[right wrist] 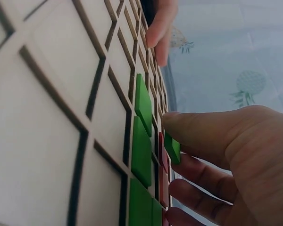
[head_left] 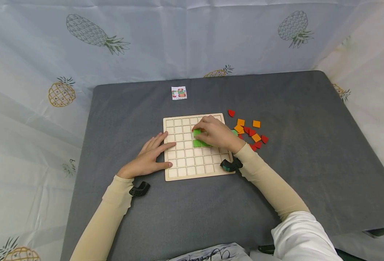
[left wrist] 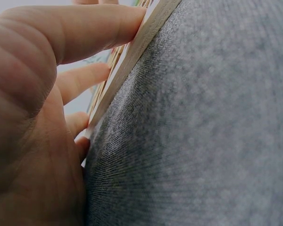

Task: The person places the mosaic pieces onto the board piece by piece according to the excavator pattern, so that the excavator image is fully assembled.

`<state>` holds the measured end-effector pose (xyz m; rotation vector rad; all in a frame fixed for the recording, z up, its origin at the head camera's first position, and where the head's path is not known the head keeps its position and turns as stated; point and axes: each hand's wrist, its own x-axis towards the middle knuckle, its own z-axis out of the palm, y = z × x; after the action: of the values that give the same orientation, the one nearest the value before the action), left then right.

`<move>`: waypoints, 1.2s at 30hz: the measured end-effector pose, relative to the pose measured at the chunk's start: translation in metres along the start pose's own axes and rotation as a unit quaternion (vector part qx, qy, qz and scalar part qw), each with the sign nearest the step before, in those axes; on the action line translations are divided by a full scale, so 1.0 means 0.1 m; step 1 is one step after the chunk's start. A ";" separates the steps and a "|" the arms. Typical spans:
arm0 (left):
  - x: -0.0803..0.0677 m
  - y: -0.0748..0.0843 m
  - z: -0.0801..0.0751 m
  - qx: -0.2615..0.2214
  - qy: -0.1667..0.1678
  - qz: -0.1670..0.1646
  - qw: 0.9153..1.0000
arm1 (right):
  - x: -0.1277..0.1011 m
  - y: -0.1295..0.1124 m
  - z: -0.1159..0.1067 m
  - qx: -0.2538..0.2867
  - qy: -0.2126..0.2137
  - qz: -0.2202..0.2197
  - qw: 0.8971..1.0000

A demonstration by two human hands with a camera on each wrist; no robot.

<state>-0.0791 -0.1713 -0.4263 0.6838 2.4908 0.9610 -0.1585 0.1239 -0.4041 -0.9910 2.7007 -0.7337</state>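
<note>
A wooden grid board (head_left: 179,174) lies on the grey table. My left hand (head_left: 147,156) rests at its left edge, fingers spread and fairly straight, thumb and fingertips on the rim and outer cells. Over the board, my right hand (head_left: 219,134) pinches a green square tile (right wrist: 172,148) between thumb and index finger. Below that tile, a row of green tiles (right wrist: 141,150) sits in the grid cells, partly covered by the right hand in the head view. Red pieces (right wrist: 162,153) show behind the green row in the right wrist view.
Right of the board lie several loose red pieces (head_left: 264,139) and orange squares (head_left: 256,124), some overlapping. A green piece (head_left: 234,132) peeks out by the right wrist. Beyond the board's far edge lies a small card (head_left: 179,93) with a coloured grid pattern.
</note>
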 end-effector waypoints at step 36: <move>0.00 0.01 0.00 -0.004 -0.001 -0.003 1.000 | -0.04 -0.04 -0.01 -0.018 -0.015 0.004 1.000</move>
<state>-0.0786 -0.1710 -0.4255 0.6749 2.4851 0.9663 -0.1541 0.1241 -0.4012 -0.9902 2.6988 -0.6657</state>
